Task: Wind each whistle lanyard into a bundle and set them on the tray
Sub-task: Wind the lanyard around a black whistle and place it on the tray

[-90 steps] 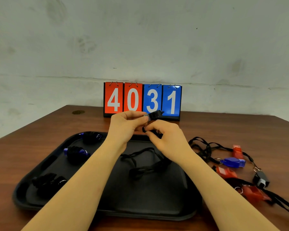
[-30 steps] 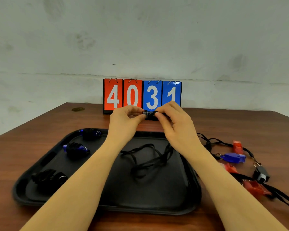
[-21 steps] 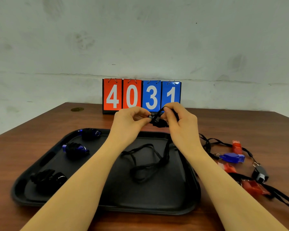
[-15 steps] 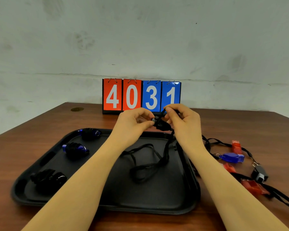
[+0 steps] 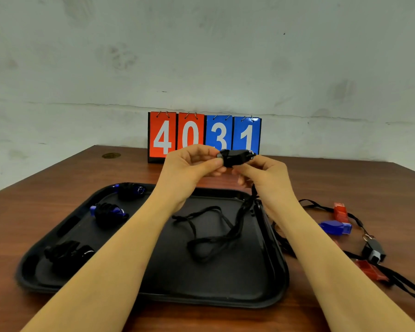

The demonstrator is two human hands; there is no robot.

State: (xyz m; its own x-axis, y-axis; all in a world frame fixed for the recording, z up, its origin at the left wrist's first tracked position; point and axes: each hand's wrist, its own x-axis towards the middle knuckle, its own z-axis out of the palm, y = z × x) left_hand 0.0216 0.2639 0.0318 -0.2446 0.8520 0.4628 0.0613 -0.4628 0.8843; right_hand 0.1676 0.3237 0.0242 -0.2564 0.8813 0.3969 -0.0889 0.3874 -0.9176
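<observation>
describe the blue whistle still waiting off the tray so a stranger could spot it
Start at the black tray and look to its right, where loose whistles lie tangled on the wooden table. The blue whistle is the only blue one there, between red ones.

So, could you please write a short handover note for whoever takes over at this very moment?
Left hand: pinches one end of the black whistle, held above the tray's far edge.
Right hand: holds the whistle's other end; its lanyard trails down, mostly unwound, onto the tray.
Done: three wound bundles lie along the tray's left side.
Left: wind this lanyard and set it down, then do the loose whistles tangled on the table right of the tray, including a blue one.
</observation>
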